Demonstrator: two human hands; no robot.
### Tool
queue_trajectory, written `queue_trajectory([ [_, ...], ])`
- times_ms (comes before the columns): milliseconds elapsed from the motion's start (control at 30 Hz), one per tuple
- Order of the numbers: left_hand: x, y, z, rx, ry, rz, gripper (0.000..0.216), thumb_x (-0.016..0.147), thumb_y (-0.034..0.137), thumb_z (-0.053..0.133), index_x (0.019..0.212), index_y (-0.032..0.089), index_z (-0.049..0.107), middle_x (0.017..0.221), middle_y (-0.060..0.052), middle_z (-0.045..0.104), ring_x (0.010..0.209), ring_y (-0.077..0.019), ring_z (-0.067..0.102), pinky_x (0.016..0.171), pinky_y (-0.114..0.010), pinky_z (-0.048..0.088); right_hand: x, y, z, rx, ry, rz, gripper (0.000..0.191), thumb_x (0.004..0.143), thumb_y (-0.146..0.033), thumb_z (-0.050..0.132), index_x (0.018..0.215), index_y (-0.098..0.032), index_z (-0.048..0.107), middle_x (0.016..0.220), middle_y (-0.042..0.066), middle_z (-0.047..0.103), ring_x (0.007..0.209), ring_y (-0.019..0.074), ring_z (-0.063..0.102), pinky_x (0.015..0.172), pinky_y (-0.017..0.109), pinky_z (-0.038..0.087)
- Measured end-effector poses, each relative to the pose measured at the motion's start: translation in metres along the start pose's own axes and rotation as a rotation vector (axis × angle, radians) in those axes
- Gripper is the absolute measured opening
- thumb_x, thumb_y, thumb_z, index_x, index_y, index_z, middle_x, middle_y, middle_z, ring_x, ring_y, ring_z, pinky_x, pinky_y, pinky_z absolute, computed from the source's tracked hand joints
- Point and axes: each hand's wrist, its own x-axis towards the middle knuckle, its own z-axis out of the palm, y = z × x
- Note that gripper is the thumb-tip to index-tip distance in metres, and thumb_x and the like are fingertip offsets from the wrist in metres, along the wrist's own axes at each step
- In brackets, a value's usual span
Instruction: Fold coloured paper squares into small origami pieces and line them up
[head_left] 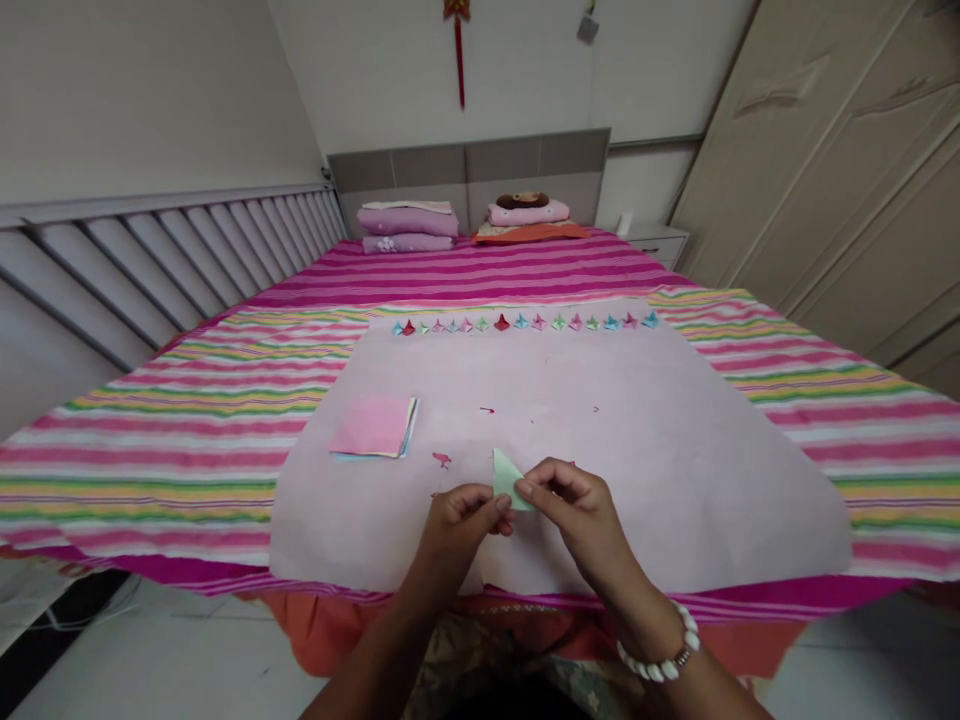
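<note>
A light green piece of folded paper (506,473) is pinched between both my hands, just above a large pale sheet (675,470). My left hand (466,515) grips its lower left part between thumb and fingers. At the right edge, my right hand (574,500) holds the same paper in a thumb-and-finger pinch; a white beaded bracelet is on that wrist. Left of my hands lies a stack of square coloured paper (373,425), pink on top. Along the far edge of the sheet runs a row of small folded paper figures (502,322) in red, pink, green and blue.
Small printed marks or scraps (442,460) show on the pale sheet. It lies on a striped bedspread (202,400). Folded bedding (409,225) rests by the headboard (420,170). Slatted rails (195,245) stand left, a wardrobe (847,180) right.
</note>
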Motion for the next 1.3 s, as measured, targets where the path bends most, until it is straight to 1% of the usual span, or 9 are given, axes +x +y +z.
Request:
queue_trajectory([
  [200, 0.002, -0.007, -0.008, -0.069, -0.122, 0.008, 0.023, 0.077, 0.035, 0.064, 0.065, 0.016, 0.066, 0.061, 0.0, 0.064, 0.057, -0.0124, 0.054, 0.06, -0.025, 0.043, 0.0, -0.005, 0.001, 0.169, -0.117, 0.143, 0.029, 0.077, -0.043, 0.068, 0.062, -0.019, 0.064, 0.056, -0.002, 0.054, 0.056, 0.0128, 0.046, 0.057, 0.026, 0.037],
  [400, 0.001, -0.012, -0.012, -0.104, -0.239, 0.01, 0.02, 0.079, 0.031, 0.064, 0.067, 0.016, 0.066, 0.063, 0.0, 0.065, 0.057, -0.0116, 0.053, 0.061, -0.024, 0.042, 0.0, -0.004, 0.002, 0.244, -0.189, 0.22, 0.027, 0.076, -0.042, 0.069, 0.064, -0.018, 0.064, 0.057, -0.002, 0.056, 0.056, 0.0128, 0.049, 0.058, 0.026, 0.039],
  [667, 0.003, -0.008, -0.014, -0.045, -0.186, 0.024, 0.02, 0.079, 0.031, 0.062, 0.067, 0.016, 0.065, 0.064, 0.0, 0.063, 0.058, -0.0113, 0.053, 0.06, -0.023, 0.042, 0.001, -0.007, -0.003, 0.174, -0.212, 0.198, 0.019, 0.071, -0.036, 0.072, 0.072, -0.018, 0.068, 0.062, 0.0, 0.063, 0.058, 0.0132, 0.053, 0.058, 0.026, 0.04],
  [800, 0.003, -0.003, -0.012, 0.005, -0.168, 0.025, 0.019, 0.078, 0.029, 0.061, 0.066, 0.015, 0.064, 0.062, 0.001, 0.061, 0.058, -0.011, 0.052, 0.06, -0.023, 0.042, 0.003, -0.004, -0.003, 0.092, -0.221, 0.195, 0.02, 0.067, -0.035, 0.074, 0.068, -0.017, 0.065, 0.054, -0.004, 0.055, 0.048, 0.0091, 0.042, 0.048, 0.022, 0.031],
  [900, 0.005, -0.003, -0.007, 0.01, -0.108, 0.023, 0.018, 0.076, 0.031, 0.062, 0.07, 0.014, 0.064, 0.061, 0.001, 0.06, 0.057, -0.0114, 0.054, 0.059, -0.024, 0.043, 0.004, 0.002, -0.001, 0.001, -0.176, 0.127, 0.019, 0.07, -0.034, 0.069, 0.067, -0.017, 0.062, 0.051, -0.006, 0.048, 0.046, 0.0086, 0.038, 0.046, 0.022, 0.028],
  [1000, 0.004, -0.003, -0.001, 0.006, 0.002, 0.025, 0.032, 0.077, 0.036, 0.061, 0.097, 0.011, 0.063, 0.064, 0.0, 0.062, 0.057, -0.0127, 0.056, 0.06, -0.026, 0.046, 0.003, 0.008, 0.003, -0.174, -0.044, -0.009, 0.017, 0.076, -0.03, 0.063, 0.066, -0.017, 0.06, 0.052, -0.005, 0.044, 0.047, 0.0099, 0.038, 0.046, 0.023, 0.029],
  [1100, -0.001, -0.001, 0.005, 0.089, 0.088, 0.07, 0.051, 0.08, 0.041, 0.057, 0.119, 0.008, 0.052, 0.069, -0.001, 0.062, 0.059, -0.0142, 0.059, 0.063, -0.029, 0.048, 0.001, 0.011, 0.007, -0.363, 0.06, -0.19, 0.015, 0.08, -0.024, 0.058, 0.066, -0.018, 0.059, 0.055, -0.004, 0.046, 0.051, 0.0117, 0.042, 0.049, 0.024, 0.034],
  [1200, -0.007, 0.004, 0.011, 0.216, 0.112, 0.101, 0.06, 0.081, 0.043, 0.057, 0.129, 0.009, 0.045, 0.078, -0.003, 0.064, 0.065, -0.0157, 0.062, 0.064, -0.029, 0.049, -0.001, 0.013, 0.009, -0.497, 0.082, -0.353, 0.013, 0.082, -0.017, 0.054, 0.069, -0.018, 0.059, 0.061, -0.001, 0.051, 0.056, 0.0131, 0.047, 0.053, 0.025, 0.038],
  [1300, -0.01, 0.008, 0.015, 0.309, 0.093, 0.053, 0.064, 0.084, 0.043, 0.053, 0.137, 0.01, 0.038, 0.08, -0.004, 0.067, 0.063, -0.0168, 0.065, 0.061, -0.028, 0.049, -0.004, 0.014, 0.012, -0.552, 0.069, -0.452, 0.013, 0.082, -0.012, 0.051, 0.075, -0.018, 0.06, 0.067, 0.001, 0.055, 0.06, 0.014, 0.05, 0.055, 0.025, 0.04],
])
